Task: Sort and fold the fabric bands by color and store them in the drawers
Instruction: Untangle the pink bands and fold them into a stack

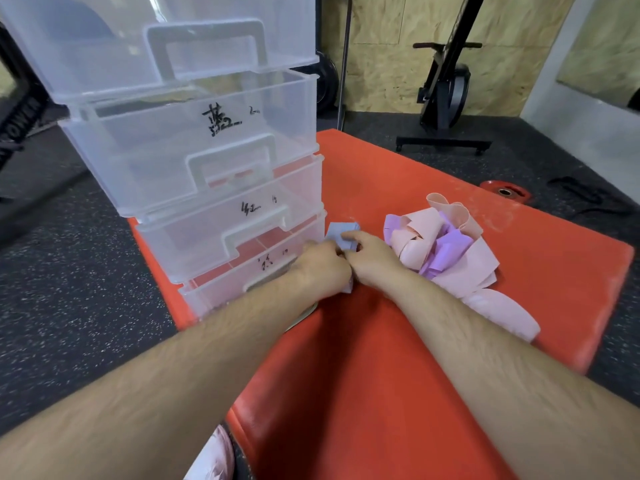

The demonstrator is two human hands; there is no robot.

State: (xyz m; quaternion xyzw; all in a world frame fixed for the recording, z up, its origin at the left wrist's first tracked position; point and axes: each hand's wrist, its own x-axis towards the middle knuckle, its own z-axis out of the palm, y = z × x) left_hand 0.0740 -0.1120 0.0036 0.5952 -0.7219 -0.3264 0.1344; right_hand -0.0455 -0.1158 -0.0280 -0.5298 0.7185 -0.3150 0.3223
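Observation:
A blue fabric band (pixel 341 234) lies folded on the red mat, just right of the clear drawer stack (pixel 214 168). My left hand (pixel 323 268) and my right hand (pixel 372 256) sit side by side on it, fingers curled and pinching its near edge. A pile of pink and purple bands (pixel 446 251) lies tangled to the right of my right hand. The drawers are pulled out in steps and carry handwritten labels. A pale scrap shows under my left hand.
The red mat (pixel 415 341) covers a raised pad over speckled black gym floor (pixel 69 289). A red weight plate (pixel 505 192) lies beyond the mat. A black exercise machine (pixel 445 98) stands at the back wall.

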